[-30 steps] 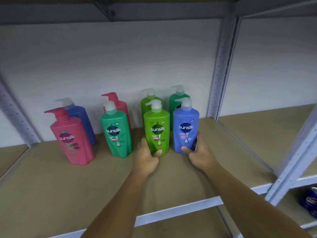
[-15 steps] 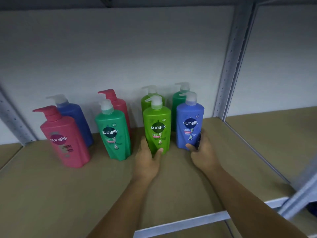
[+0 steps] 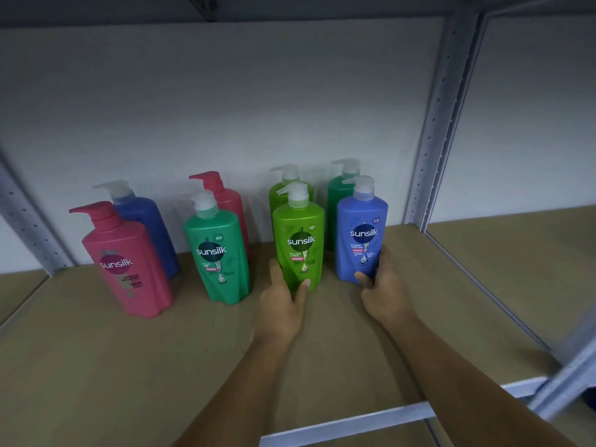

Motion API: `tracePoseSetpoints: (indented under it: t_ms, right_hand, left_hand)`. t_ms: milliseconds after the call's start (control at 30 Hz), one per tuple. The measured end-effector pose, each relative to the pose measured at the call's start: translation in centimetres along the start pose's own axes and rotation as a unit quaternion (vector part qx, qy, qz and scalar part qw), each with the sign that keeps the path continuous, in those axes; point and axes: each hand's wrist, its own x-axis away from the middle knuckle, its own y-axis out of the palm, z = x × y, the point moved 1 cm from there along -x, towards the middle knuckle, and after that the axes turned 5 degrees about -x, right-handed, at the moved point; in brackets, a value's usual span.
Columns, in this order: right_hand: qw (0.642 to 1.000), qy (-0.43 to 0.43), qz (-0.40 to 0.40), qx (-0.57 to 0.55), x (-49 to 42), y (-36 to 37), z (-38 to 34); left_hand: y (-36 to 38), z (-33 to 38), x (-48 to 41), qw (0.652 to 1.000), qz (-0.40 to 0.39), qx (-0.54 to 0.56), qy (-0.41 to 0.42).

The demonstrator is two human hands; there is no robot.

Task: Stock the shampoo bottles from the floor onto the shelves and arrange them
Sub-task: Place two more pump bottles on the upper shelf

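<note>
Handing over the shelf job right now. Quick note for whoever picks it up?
Left hand grips the base of the front lime bottle. Right hand grips the base of the front blue bottle. Both bottles stand upright on the shelf, a gap between them.
Done: eight bottles up. The front pink bottle and front teal bottle stand to the left, with the back row of four behind.
Left: let go, and probably even out the front row. Floor stock is out of view.

Here's the left hand and the right hand, both bare, on long bare forearms entering from five o'clock.
</note>
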Motion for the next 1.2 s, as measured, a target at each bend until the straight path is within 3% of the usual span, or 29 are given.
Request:
tracePoseSetpoints:
  t_ms: [267, 433, 567, 733, 867, 1000, 1100, 1200]
  right_hand:
    - [0.999, 0.007, -0.012, 0.049, -0.1, 0.0, 0.0]
    - [0.99, 0.053, -0.078, 0.102, 1.4, -0.6, -1.3]
    - [0.951, 0.022, -0.165, 0.261, 6.1, -1.4, -3.4]
    - [0.91, -0.076, -0.241, 0.33, 12.7, -2.0, -5.6]
    - [0.898, -0.109, -0.271, 0.328, 19.1, -2.3, -7.0]
    - [0.911, -0.126, -0.277, 0.277, 25.7, -3.0, -8.1]
    - [0.923, -0.107, -0.285, 0.236, 31.0, -3.0, -7.5]
    - [0.911, -0.07, -0.334, 0.232, 36.9, -1.8, -4.9]
  left_hand:
    - [0.4, -0.3, -0.2, 0.999, -0.007, -0.034, -0.006]
    - [-0.4, 0.1, 0.2, 0.997, -0.03, -0.065, -0.009]
    - [-1.8, -0.5, 2.2, 0.991, -0.105, -0.081, 0.016]
    - [-6.0, -1.7, 8.3, 0.965, -0.19, -0.133, 0.125]
    - [-9.6, -3.0, 14.7, 0.952, -0.211, -0.142, 0.171]
    - [-12.7, -4.7, 20.6, 0.942, -0.21, -0.146, 0.216]
    - [-13.7, -6.9, 25.5, 0.952, -0.225, -0.099, 0.182]
    - [-12.6, -10.9, 31.1, 0.945, -0.294, -0.086, 0.116]
